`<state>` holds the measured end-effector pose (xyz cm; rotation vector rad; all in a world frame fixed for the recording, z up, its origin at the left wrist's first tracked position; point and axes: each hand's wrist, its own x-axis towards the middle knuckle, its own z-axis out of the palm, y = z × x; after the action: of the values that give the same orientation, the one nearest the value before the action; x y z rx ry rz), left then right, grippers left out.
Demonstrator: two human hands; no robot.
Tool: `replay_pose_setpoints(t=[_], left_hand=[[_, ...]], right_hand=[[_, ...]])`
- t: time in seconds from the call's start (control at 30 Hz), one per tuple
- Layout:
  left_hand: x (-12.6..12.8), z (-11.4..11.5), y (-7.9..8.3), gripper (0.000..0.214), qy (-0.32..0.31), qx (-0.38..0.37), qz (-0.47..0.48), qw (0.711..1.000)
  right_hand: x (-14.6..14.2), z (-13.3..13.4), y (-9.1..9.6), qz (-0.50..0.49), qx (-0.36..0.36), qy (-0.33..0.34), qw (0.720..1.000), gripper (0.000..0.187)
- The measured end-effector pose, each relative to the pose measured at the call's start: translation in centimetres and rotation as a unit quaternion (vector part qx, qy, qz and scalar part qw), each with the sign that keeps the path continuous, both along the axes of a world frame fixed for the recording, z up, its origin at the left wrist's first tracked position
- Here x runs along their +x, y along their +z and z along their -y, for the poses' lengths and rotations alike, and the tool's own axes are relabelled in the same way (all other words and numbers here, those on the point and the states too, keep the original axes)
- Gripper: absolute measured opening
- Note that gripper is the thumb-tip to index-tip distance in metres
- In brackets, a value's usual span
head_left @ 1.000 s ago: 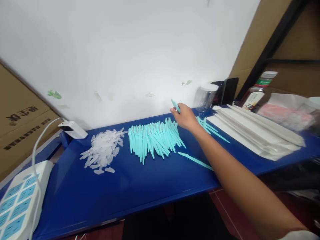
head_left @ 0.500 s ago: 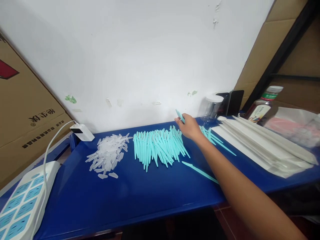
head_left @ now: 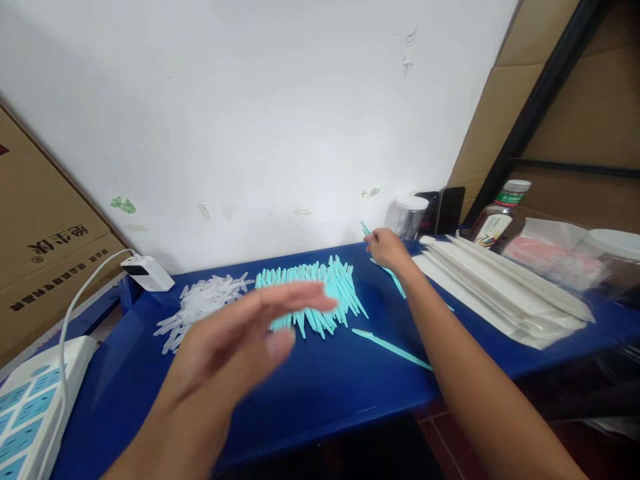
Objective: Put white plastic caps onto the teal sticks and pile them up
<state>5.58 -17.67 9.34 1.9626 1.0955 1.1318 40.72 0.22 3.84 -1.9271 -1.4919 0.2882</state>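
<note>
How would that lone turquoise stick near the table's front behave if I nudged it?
Being so slim, the turquoise stick is probably light. Its straight, plastic-looking body suggests stiffness. It may slide rather than roll, given its uneven outline and the shiny blue table.

Held stick (head_left: 367, 229): slim, turquoise, gripped in the right hand (head_left: 389, 248), its tip poking out tilted up and leftward; the rest is hidden by the fingers.
Stick heap (head_left: 345, 287): many like sticks packed side by side and overlapping on the blue desk (head_left: 300, 400), mostly pointing toward the near edge; the left part is partly covered from view.
Lone stick (head_left: 390, 347): flat, slanting, well apart from the heap's middle, with a wider, notched left end.
Loose sticks (head_left: 399, 285): right of the heap, partly hidden.
White pieces (head_left: 210, 297): small, flat, translucent, piled left of the heap.
</note>
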Motion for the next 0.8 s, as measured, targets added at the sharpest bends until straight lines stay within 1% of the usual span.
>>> replay_pose_setpoints(t=[0.03, 0.07, 0.1, 0.13, 0.17, 0.23, 0.33, 0.37, 0.4, 0.5, 0.6, 0.8], left_hand=[[1.1, -2.0, 1.0, 0.036, -0.002, -0.016, 0.004, 1.000], [1.8, -4.0, 1.6, 0.035, -0.012, -0.018, 0.004, 1.000], [2.1, -6.0, 1.8, 0.034, -0.012, -0.013, 0.000, 1.000], [2.0, -7.8, 1.5, 0.034, 0.005, -0.008, -0.006, 1.000], [1.5, -9.5, 0.8, 0.034, 0.026, 0.003, -0.011, 1.000], [-0.2, -12.3, -1.2, 0.033, 0.080, 0.023, -0.044, 0.996], [-3.0, -15.0, -4.5, 0.029, 0.144, 0.081, -0.104, 0.981], [-3.7, -15.6, -5.4, 0.028, 0.160, 0.107, -0.132, 0.973], [-4.3, -16.1, -6.2, 0.027, 0.162, 0.132, -0.168, 0.963], [-5.1, -17.0, -7.6, 0.029, 0.154, 0.192, -0.249, 0.937], [-5.2, -17.3, -7.9, 0.029, 0.154, 0.210, -0.279, 0.925], [-4.9, -16.8, -7.7, 0.030, 0.157, 0.228, -0.289, 0.916]], right_hand=[[0.5, 0.1, 0.1, -0.005, -0.015, -0.003, 1.000, 0.023], [1.1, 0.2, 0.2, -0.009, -0.033, -0.005, 0.999, 0.022], [1.6, 0.4, 0.3, -0.013, -0.051, -0.008, 0.999, 0.021], [2.1, 0.6, 0.4, -0.013, -0.069, -0.010, 0.997, 0.019], [2.7, 0.9, 0.5, -0.009, -0.085, -0.015, 0.996, 0.018], [3.7, 1.3, 0.7, 0.014, -0.107, -0.026, 0.994, 0.018], [5.1, 1.9, 0.7, 0.071, -0.120, -0.045, 0.989, 0.022], [5.5, 2.0, 0.6, 0.090, -0.122, -0.052, 0.987, 0.023], [5.8, 2.2, 0.5, 0.107, -0.125, -0.059, 0.985, 0.022], [6.2, 2.4, -0.1, 0.140, -0.143, -0.074, 0.977, 0.024], [6.5, 2.6, -0.8, 0.154, -0.150, -0.079, 0.973, 0.025], [7.5, 3.0, -1.3, 0.188, -0.159, -0.093, 0.965, 0.029]])
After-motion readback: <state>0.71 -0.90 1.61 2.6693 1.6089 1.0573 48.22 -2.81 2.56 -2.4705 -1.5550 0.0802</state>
